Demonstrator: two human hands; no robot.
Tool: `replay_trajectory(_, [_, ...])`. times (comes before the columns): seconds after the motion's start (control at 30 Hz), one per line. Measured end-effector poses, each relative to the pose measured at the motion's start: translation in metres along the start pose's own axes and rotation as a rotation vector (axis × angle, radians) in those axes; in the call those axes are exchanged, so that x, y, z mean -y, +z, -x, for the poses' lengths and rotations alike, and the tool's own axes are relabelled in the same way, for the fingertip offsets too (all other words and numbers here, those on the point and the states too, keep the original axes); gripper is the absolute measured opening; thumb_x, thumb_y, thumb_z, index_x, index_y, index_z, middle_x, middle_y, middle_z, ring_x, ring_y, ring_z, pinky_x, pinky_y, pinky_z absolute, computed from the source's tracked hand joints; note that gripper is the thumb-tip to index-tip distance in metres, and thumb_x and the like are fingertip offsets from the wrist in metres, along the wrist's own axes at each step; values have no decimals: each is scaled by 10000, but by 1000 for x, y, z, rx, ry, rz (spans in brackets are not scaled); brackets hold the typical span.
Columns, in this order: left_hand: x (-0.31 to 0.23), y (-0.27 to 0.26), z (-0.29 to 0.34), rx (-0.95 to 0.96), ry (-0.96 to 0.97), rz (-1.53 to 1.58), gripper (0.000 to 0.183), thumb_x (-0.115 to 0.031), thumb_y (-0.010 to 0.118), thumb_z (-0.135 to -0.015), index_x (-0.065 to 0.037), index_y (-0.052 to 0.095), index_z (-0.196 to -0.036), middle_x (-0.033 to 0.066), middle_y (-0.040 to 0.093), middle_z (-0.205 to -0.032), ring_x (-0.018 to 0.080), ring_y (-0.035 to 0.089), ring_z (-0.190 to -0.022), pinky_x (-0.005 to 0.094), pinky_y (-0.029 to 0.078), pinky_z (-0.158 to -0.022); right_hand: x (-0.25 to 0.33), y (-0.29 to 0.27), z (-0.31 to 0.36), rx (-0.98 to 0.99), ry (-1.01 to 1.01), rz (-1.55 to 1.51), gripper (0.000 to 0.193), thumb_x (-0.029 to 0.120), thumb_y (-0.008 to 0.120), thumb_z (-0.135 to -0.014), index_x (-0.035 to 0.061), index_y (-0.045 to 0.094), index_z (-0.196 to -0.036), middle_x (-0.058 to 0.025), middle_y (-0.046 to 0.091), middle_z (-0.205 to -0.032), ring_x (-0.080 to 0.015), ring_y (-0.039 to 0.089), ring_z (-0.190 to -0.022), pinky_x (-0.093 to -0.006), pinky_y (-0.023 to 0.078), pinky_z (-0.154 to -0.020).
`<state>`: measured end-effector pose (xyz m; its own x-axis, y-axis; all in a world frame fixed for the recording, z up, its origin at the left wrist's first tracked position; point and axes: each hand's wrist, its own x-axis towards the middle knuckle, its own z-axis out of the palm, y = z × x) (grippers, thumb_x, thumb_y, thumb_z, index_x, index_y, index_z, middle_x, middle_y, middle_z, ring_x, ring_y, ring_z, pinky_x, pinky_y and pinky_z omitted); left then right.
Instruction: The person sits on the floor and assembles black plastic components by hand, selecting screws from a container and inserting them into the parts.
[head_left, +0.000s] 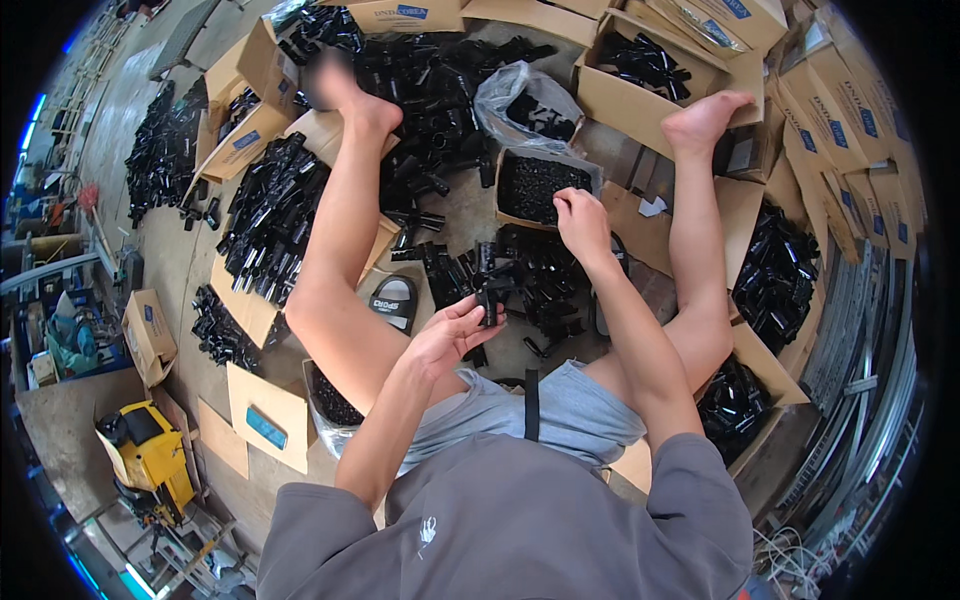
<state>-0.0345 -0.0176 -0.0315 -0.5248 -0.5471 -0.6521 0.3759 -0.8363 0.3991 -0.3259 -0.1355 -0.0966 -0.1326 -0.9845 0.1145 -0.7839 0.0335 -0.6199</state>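
Note:
My left hand is closed around a black tubular fitting, holding it upright between my knees. At the right edge of an open carton filled with small black parts, my right hand has its fingers pinched together. Anything between those fingertips is too small or hidden to make out. Beyond my left hand lies a heap of similar black fittings, close to the near side of the carton.
Black fittings are piled left of my left leg. A clear plastic bag stands behind the small carton. Open cardboard boxes surround me, and metal rails lie at the right. A slipper sits near my left knee.

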Motion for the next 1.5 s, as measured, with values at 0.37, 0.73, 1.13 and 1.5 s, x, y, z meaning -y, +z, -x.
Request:
replay_trajectory(0.37, [14, -10, 4, -41, 53, 323, 381, -234, 637, -1050, -123, 576, -1409, 54, 673, -1329, 189, 645, -1217, 379, 507, -987, -11, 64, -38, 486, 391, 102, 208, 186, 791, -862, 139, 807, -1065, -172, 767, -1112, -372, 716, -1094, -483, 562, -947])
replay_trajectory(0.73, [7, -10, 0, -59, 56, 338, 337, -191, 641, -1051, -81, 591, -1366, 100, 676, -1337, 224, 652, -1225, 365, 526, -944, -49, 92, -40, 443, 453, 38, 250, 202, 809, -830, 136, 809, -1071, -184, 768, -1103, -364, 722, -1090, -443, 558, -966])
replay_trajectory(1.13, [5, 4, 0, -15, 52, 304, 378, -220, 643, -1048, -113, 582, -1405, 71, 665, -1357, 198, 634, -1247, 379, 505, -971, -25, 88, -38, 332, 543, 102, 254, 309, 794, -867, 140, 800, -1056, -164, 772, -1095, -360, 725, -1077, -465, 555, -938])
replay_trajectory(1.5, [-8, 22, -3, -118, 187, 208, 280, -194, 625, -1065, -128, 650, -1335, 34, 702, -1294, 152, 658, -1182, 315, 519, -932, 90, -24, 33, 181, 106, -472, 189, 151, 712, -919, -1, 756, -1022, -187, 750, -972, -325, 735, -875, -396, 562, -793])
